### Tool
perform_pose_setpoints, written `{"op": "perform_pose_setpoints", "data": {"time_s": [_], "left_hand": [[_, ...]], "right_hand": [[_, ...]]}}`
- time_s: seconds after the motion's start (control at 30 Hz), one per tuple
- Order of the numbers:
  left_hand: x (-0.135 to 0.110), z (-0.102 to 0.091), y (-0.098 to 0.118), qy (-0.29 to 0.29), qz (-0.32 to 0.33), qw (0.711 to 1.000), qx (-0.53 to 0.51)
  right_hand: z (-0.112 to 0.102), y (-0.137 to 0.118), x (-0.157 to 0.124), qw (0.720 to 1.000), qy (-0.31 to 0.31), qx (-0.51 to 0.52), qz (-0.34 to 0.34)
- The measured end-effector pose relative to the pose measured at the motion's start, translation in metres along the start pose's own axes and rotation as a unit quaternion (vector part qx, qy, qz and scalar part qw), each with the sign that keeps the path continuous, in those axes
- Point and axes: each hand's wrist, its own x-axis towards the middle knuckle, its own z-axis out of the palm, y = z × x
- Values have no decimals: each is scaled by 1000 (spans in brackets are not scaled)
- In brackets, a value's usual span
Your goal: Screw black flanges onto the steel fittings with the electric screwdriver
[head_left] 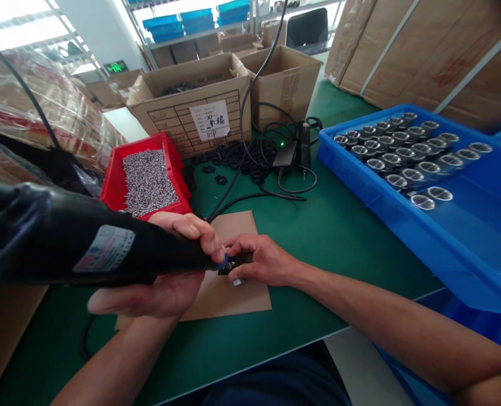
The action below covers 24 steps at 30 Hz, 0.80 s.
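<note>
A thick black electric screwdriver [157, 251] with a silvery label lies across the left of the view. My left hand [176, 293] is wrapped round its body, fingers over the top. The blue-ringed front end points right, at a small black part [225, 270] with shiny metal bits. My right hand [263, 260] pinches that part between thumb and fingers, which hide much of it. Both hands meet over a brown cardboard sheet [233, 301] on the green table [293, 321]. Whether the driver's tip touches the part, I cannot tell.
Beyond my hands stands a red bin [176, 163] full of small screws [149, 180]. Black rings [220, 179] and cables lie near a small black box [285, 153] with a green light. Cardboard boxes [166, 118] line the back. A blue tray [373, 208] on the right holds several metal-rimmed cups [422, 202].
</note>
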Motion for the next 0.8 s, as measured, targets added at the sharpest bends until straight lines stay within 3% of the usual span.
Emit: {"op": "perform_pose_setpoints", "data": {"time_s": [0.17, 0.47, 0.63, 0.8], "left_hand": [[-5, -5, 9, -3, -39, 999, -11], [-5, 0, 0, -27, -4, 998, -49], [-9, 5, 8, 17, -42, 998, -36], [-11, 3, 9, -3, -43, 998, -38]], "right_hand": [[0, 2, -1, 1000, 1, 5, 2], [0, -3, -1, 1000, -2, 16, 16], [0, -2, 0, 1000, 1, 6, 14], [0, -1, 0, 1000, 0, -2, 13]]}}
